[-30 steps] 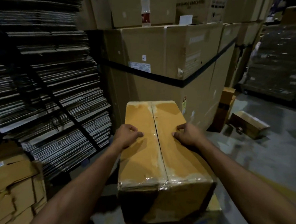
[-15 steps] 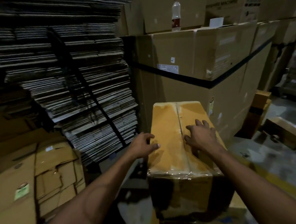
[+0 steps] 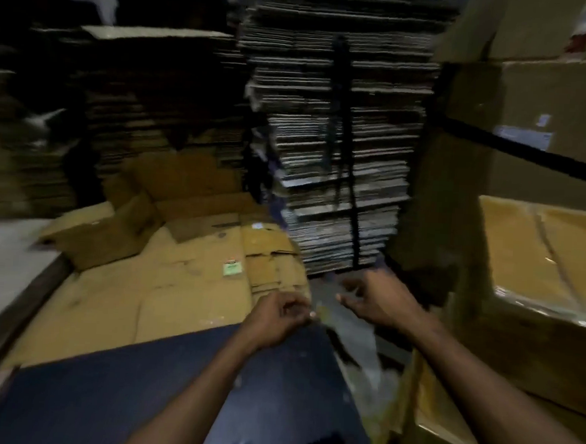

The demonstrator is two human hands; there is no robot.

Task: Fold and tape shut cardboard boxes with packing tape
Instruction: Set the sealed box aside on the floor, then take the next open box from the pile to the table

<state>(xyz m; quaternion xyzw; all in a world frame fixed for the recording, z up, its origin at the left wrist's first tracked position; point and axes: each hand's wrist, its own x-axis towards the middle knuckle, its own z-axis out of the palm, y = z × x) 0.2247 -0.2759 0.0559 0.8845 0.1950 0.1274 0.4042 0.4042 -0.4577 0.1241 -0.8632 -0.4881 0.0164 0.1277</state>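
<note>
The taped, closed cardboard box (image 3: 536, 257) stands at the right edge of the view, its top seam covered in shiny tape. Neither hand touches it. My left hand (image 3: 279, 315) hovers with loosely curled fingers over the corner of a dark blue board (image 3: 178, 386), holding nothing that I can make out. My right hand (image 3: 379, 301) is in the air to the left of the box, fingers spread and relaxed, empty. Flattened cardboard boxes (image 3: 191, 284) lie on the floor ahead and to the left of my hands. The frame is blurred by motion.
A tall strapped stack of flat cardboard sheets (image 3: 337, 149) rises straight ahead. Another dark stack (image 3: 127, 108) fills the left background. Large strapped cartons (image 3: 531, 109) stand behind the taped box. Loose clear plastic (image 3: 359, 346) lies on the floor between the blue board and the box.
Both hands have come off the taped box's top and swung left with my view. The box now sits at the right edge; flat cardboard on the floor has come into view.
</note>
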